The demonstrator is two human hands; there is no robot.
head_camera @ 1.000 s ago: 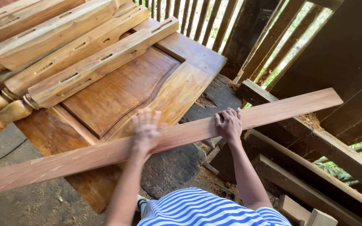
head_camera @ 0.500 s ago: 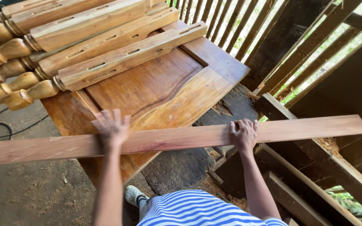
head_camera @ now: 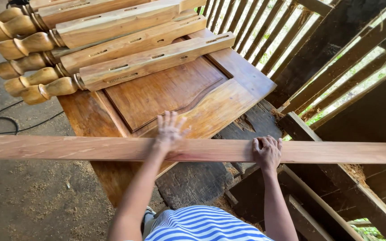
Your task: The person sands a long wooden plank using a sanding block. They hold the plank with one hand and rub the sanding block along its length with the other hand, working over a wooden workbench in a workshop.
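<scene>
Across the whole view, level and crosswise, a long plank (head_camera: 193,150) is lying in front of the person, over the near corner of a carved door panel (head_camera: 166,96) and running out past it at both ends.

- Panel: resting flat on a dark bench (head_camera: 246,125), carrying four turned posts (head_camera: 112,49) stacked at its far side.
- Floor (head_camera: 27,196): sawdust-strewn, a black cable (head_camera: 5,122) trailing on it.
- Right hand (head_camera: 267,153): gripping the plank, fingers curled over its far edge.
- Left hand (head_camera: 169,132): fingers spread wide, blurred, palm bearing on the plank near its middle; closing on nothing.

Handling judgement: with so much plank overhanging, keeping the hands well apart and the board level is likely steadying it best; the long left end is the part most apt to dip or swing.
</scene>
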